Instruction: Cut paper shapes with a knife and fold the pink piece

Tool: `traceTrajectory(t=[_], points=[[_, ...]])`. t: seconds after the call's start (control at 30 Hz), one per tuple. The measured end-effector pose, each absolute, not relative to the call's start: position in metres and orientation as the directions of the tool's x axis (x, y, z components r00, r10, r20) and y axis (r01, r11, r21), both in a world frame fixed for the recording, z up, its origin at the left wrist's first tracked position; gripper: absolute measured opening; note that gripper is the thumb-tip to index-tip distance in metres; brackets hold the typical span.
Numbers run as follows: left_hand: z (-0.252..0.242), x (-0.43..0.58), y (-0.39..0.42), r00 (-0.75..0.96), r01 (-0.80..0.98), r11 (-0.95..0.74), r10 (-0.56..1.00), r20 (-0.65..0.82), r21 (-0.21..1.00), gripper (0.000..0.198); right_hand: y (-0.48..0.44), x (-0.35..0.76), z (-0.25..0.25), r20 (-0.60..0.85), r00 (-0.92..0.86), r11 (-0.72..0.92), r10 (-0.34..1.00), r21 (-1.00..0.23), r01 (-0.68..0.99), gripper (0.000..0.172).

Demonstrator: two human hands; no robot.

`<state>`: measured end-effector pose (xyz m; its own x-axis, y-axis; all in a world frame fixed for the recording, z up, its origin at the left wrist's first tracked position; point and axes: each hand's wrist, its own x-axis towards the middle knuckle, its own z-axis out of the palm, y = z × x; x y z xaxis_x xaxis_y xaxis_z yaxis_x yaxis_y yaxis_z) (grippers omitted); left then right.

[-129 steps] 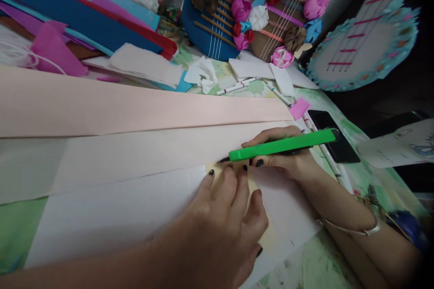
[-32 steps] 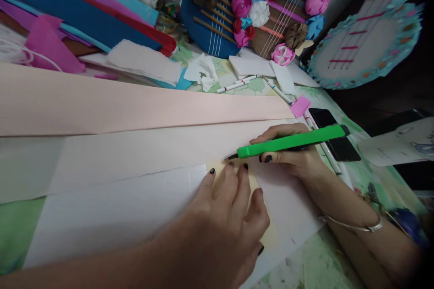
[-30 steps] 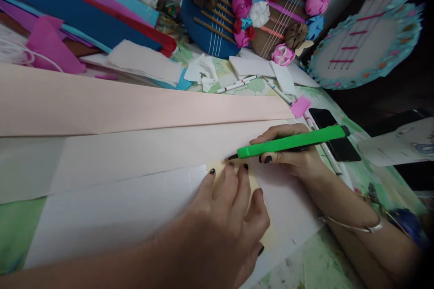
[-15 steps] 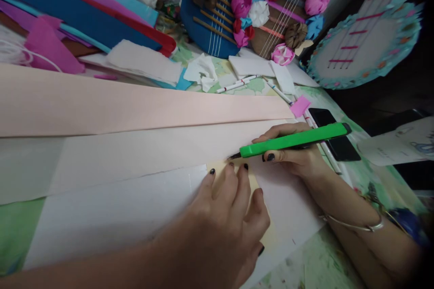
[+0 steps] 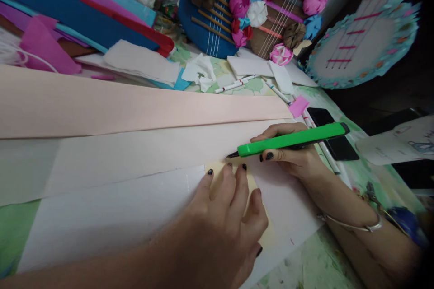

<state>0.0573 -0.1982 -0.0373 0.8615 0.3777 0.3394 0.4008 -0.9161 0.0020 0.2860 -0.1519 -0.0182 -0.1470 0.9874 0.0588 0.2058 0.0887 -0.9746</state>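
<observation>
My right hand (image 5: 290, 149) grips a green pen (image 5: 288, 141) with a thick, flat-sided barrel, a black end and a fine dark tip. The tip meets pale paper (image 5: 190, 146) just beyond my left fingertips. My left hand (image 5: 227, 207) lies flat with fingers spread, pressing on a yellowish piece of card (image 5: 217, 169), partly hidden under it. A white sheet (image 5: 118, 216) adjoins the card on the left, with a thin grey line running along its upper edge.
A long peach strip (image 5: 135, 108) lies behind the paper. Right of it are a pink scrap (image 5: 299, 106), a phone (image 5: 332, 133) and a white cup (image 5: 400, 140). Paper-flower-decorated guitar shapes (image 5: 206, 22) stand at the back. Coloured sheets (image 5: 84, 13) pile up at back left.
The whole view has shifted slightly, moving things a little leftward. My hands and the pen keep nearly the same places on the paper.
</observation>
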Motion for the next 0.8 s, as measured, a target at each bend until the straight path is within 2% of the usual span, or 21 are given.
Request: traceTrajectory(t=[0.8], points=[[-0.0374, 0.0582, -0.1971, 0.855, 0.407, -0.913, 0.39, 0.341, 0.022, 0.051, -0.152, 0.2843, -0.0163, 0.041, -0.206, 0.088, 0.978, -0.971, 0.224, 0.024]])
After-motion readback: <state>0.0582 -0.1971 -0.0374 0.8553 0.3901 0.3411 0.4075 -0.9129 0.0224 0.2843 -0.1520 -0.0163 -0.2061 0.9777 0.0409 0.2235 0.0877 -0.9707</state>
